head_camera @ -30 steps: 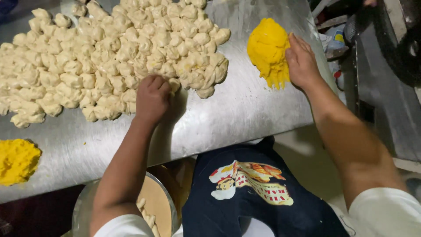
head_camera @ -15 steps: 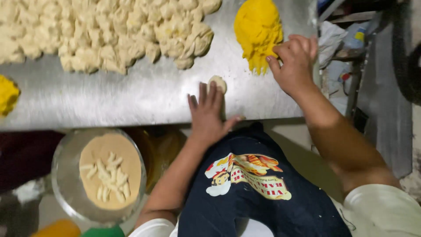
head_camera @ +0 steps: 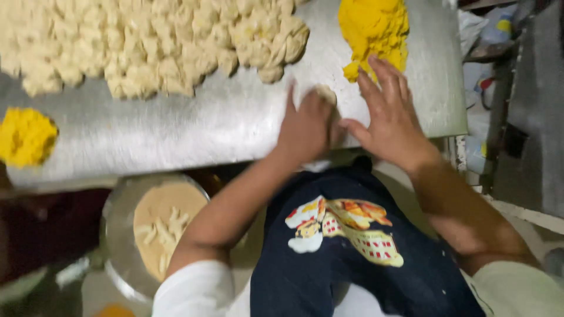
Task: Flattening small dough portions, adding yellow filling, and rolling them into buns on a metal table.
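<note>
A small pale dough piece (head_camera: 325, 93) lies on the steel table (head_camera: 223, 126) near its front edge. My left hand (head_camera: 305, 126) rests flat on it, fingers pointing away from me, covering most of it. Beside it my right hand (head_camera: 388, 114) lies palm down with fingers spread, its thumb close to the left hand and its fingertips touching the foot of a yellow filling mound (head_camera: 376, 29). A big heap of dough pieces (head_camera: 153, 41) fills the far left and middle of the table.
A second, smaller yellow mound (head_camera: 24, 136) sits at the table's left end. Below the table edge stands a round metal bowl (head_camera: 117, 235) with tan contents and pale strips. My dark apron with a printed picture (head_camera: 346, 235) hangs in front. Clutter stands at the right.
My left hand has gone from the dough heap to the front edge with one dough piece and now presses on it. My right hand left the yellow mound and came beside the left.
</note>
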